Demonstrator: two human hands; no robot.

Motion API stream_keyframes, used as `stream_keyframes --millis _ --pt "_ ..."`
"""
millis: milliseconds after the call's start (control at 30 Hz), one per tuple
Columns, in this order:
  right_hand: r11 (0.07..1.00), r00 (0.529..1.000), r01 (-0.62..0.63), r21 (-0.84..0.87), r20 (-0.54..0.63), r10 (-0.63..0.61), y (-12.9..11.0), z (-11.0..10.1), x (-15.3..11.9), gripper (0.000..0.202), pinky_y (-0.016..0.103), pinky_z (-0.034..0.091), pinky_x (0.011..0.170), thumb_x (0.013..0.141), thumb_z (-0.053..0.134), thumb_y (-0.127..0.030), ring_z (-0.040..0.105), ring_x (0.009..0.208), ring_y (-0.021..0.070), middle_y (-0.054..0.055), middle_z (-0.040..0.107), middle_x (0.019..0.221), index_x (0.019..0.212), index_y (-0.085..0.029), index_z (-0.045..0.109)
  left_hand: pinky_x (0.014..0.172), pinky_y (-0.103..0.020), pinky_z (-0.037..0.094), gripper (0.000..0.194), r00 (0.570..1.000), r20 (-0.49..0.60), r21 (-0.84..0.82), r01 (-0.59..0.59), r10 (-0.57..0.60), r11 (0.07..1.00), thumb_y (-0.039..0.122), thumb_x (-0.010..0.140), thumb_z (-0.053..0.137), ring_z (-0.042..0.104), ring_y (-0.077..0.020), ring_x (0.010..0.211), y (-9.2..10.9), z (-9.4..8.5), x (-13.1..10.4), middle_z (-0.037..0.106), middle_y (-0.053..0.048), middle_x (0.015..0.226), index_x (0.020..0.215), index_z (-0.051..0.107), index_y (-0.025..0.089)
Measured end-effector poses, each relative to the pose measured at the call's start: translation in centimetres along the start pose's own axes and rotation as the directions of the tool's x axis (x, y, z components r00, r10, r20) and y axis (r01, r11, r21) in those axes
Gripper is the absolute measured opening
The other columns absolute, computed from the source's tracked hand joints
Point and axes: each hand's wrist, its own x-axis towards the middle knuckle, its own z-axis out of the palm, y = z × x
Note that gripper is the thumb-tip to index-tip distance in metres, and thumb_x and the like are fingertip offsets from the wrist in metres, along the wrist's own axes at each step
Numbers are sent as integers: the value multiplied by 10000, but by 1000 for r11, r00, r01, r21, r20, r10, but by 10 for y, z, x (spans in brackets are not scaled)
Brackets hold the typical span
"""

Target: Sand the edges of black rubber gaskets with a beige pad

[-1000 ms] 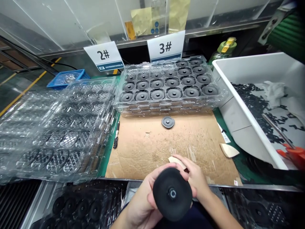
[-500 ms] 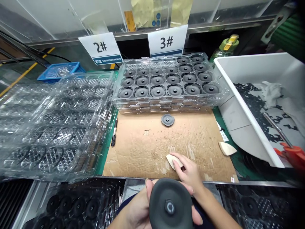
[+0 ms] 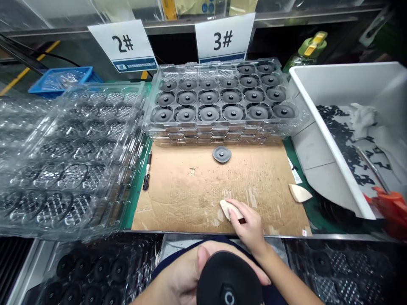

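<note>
Close to the camera, my left hand point(image 3: 186, 275) is closed around a black rubber disc point(image 3: 229, 273) with a raised stud in its middle. The disc's lower edge runs out of the picture. Beyond it, my right hand point(image 3: 249, 224) pinches a cream wedge-shaped piece point(image 3: 226, 208) low over the cardboard sheet point(image 3: 178, 199); whether the piece touches the cardboard I cannot tell. A second cream wedge point(image 3: 300, 193) lies at the sheet's right edge. One dark grey disc point(image 3: 221, 155) with a small central stud rests on the cardboard near its far edge.
Stacked clear trays point(image 3: 210, 127) at the back hold several dark discs. More clear trays point(image 3: 70, 169) stand at the left, beside a black pen point(image 3: 147, 171). At the right is a white bin point(image 3: 330, 156) with small black pieces and an orange-handled tool point(image 3: 389, 203).
The view has shifted a little. The black disc in my left hand sits lower in the picture and its face looks darker. My right hand keeps its pinch on the cream wedge.
</note>
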Motion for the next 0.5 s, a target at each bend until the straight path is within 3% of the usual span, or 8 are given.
stream_keyframes --millis 200,500 --pt "1000 1000 -11 2 4 11 0 1 0 256 307 516 756 853 453 -239 651 822 185 65 679 952 1053 -201 609 595 -244 508 777 999 41 -47 5 -3 999 737 615 471 683 -206 647 -1 0 2 722 -128 743 970 689 82" --pt "1000 1000 -25 -4 19 25 0 1 0 258 305 506 757 852 465 -229 645 821 184 61 676 952 1069 -200 603 543 -219 491 763 999 30 -78 29 -27 996 731 602 491 674 -187 606 1 1 3 718 -111 722 959 696 89"
